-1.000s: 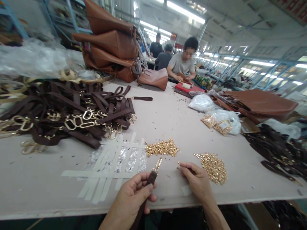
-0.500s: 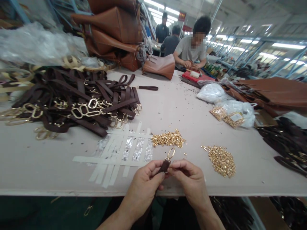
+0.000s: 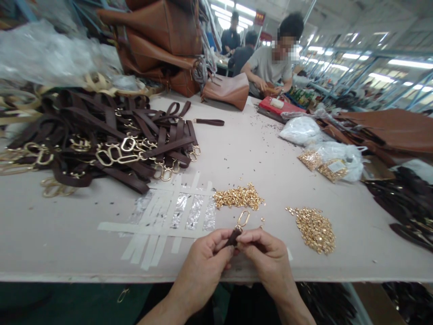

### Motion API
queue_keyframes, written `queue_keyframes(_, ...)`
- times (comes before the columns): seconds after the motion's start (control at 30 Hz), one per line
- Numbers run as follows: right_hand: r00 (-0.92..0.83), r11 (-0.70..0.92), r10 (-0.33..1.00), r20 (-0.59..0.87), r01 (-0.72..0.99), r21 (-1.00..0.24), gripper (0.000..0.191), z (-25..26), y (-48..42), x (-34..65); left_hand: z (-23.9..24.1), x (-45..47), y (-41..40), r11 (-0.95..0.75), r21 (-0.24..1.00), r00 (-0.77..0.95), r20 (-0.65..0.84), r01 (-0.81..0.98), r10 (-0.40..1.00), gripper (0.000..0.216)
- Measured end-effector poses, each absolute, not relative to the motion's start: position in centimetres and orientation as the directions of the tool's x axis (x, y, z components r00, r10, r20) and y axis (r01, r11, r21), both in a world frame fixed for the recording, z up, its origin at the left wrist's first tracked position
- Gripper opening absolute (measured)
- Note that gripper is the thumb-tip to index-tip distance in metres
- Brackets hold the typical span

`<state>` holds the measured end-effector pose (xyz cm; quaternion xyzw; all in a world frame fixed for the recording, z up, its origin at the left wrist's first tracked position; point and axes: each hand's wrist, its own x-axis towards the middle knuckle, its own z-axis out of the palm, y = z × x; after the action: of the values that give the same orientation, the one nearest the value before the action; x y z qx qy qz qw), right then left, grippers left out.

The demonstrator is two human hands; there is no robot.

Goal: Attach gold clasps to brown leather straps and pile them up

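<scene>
Head view: the strap end is mostly hidden between the fingertips of both hands; only a short dark-brown stub shows, with its gold clasp sticking out toward 12 o'clock. Whether a small fitting is pinched against the strap cannot be made out. The rest of the strap drops out of sight below the table edge.

The left hand comes up from 6 o'clock, thumb and fingers closed on the strap end. The right hand meets it from 5 o'clock, fingertips pressed together on the same stub, so the two hands touch. They sit at the near table edge.

Two loose piles of gold hardware lie on the table: one heap just beyond the clasp at 12 o'clock, a second heap at 2 o'clock from the right hand. A patch of tape strips lies at 10 o'clock from the left hand. The dark strap pile farther off at 10 o'clock is too tangled to count.
</scene>
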<state>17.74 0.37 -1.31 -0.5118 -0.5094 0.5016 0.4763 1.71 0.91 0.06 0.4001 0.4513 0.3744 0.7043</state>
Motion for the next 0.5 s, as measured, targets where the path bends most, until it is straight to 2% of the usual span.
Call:
queue_keyframes(0.17,-0.010,-0.035,0.999,-0.035,0.077,-0.996,0.004,-0.8,0.3,17.4,0.2,1.7,0.8,0.342,0.935,0.269,-0.307,-0.090,0.913,0.034)
queue_keyframes(0.37,0.004,-0.094,0.996,-0.094,-0.026,-0.995,0.013,-0.5,0.8,17.3,-0.6,1.3,0.7,0.221,0.972,0.143,-0.230,0.080,0.963,0.028)
queue_keyframes(0.5,0.036,-0.089,0.996,-0.086,0.075,-0.993,0.015,-0.1,0.7,17.2,-1.2,1.6,0.7,0.237,0.970,0.117,-0.243,0.060,0.963,0.030)
